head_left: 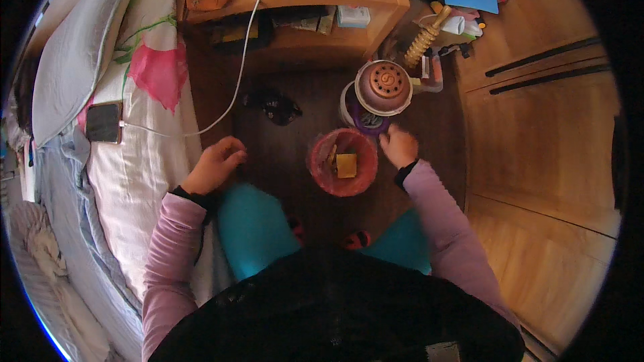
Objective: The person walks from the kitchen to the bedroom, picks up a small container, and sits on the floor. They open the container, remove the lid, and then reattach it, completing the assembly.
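My right hand (400, 146) is closed, its fingertips at a curved purple rim (369, 129) around a container with grey contents. A round copper-coloured lid (384, 86) with holes and a pale edge sits over part of that container; the join between them is hidden. Just left of my right hand stands a red bin (343, 188) with a clear liner and a yellow square piece (346, 165) inside. My left hand (218, 164) hovers by my left knee at the bed's edge, fingers curled inward, with nothing visible in it.
A charging phone (104, 123) lies on the bed at left, its white cable (239, 77) running up to the wooden shelf unit (295, 50). A black bag-like item (274, 107) is on the floor. Wooden cabinet doors (543, 134) stand at right, below a ridged wooden roller (427, 37).
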`<state>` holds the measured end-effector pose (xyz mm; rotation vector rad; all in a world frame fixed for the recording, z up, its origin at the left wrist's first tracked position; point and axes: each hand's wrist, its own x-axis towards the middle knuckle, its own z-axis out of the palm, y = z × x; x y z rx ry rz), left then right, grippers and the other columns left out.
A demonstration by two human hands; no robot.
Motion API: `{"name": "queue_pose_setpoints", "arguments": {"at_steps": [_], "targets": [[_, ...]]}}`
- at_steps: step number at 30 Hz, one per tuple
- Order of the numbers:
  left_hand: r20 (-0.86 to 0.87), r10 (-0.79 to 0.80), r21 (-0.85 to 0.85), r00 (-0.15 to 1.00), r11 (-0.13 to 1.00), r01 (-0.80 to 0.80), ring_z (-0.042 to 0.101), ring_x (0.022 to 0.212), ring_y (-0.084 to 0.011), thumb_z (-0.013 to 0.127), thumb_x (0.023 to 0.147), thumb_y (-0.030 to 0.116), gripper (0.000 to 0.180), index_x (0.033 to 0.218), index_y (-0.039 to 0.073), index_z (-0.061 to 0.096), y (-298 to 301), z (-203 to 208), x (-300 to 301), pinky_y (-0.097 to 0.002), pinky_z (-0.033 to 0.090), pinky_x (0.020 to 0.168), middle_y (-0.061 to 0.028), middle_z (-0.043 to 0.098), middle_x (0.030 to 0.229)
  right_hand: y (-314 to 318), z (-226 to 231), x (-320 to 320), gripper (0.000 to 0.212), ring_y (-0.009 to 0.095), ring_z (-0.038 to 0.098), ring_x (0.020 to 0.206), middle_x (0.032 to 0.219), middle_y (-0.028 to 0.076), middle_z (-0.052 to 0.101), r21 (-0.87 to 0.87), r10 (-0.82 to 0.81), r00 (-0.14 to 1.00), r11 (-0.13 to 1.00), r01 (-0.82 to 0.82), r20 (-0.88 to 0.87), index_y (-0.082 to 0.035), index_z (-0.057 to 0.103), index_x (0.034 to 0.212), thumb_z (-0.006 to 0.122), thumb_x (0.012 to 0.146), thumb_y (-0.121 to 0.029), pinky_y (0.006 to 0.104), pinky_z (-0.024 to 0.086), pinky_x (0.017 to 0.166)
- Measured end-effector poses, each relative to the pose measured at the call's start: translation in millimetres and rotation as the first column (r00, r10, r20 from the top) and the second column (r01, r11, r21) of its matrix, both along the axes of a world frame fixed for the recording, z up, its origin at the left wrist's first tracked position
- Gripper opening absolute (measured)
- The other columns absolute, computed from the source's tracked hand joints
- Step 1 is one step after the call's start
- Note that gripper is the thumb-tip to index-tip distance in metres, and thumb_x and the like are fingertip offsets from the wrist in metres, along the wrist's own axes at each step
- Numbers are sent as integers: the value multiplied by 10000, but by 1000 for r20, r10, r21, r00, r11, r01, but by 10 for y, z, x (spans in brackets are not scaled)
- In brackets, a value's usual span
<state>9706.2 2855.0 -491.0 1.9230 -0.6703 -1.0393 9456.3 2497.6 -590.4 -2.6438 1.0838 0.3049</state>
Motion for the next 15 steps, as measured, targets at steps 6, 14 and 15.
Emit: {"name": "queue_pose_setpoints", "arguments": {"at_steps": [6, 14, 15], "targets": [[42, -141, -6, 989, 990, 142, 612, 851, -150, 579, 910, 135, 177, 1037, 11, 579, -121, -81, -54, -289, 485, 758, -85, 637, 886, -362, 358, 828, 753, 395, 472, 1116, 1219, 191, 470, -482, 241, 927, 873, -77, 288, -100, 432, 1306, 778, 680, -336, 470, 448, 907], [88, -186, -10, 979, 982, 187, 621, 885, -191, 599, 893, 181, 246, 1075, 17, 585, -105, -278, -57, -322, 486, 780, -116, 650, 955, -542, 340, 1220, 845, 437, 473, 1134, 1287, 221, 429, -295, -3, 999, 955, 16, 44, -154, 423, 1326, 782, 612, -427, 477, 483, 883], [76, -190, -12, 979, 981, 192, 619, 886, -184, 601, 891, 182, 248, 1076, 19, 586, -104, -293, -51, -319, 485, 780, -114, 648, 956, -550, 411, 1195, 843, 437, 478, 1130, 1279, 225, 435, -271, -15, 998, 962, 30, 57, -149, 425, 1324, 781, 609, -418, 480, 482, 880]]}}
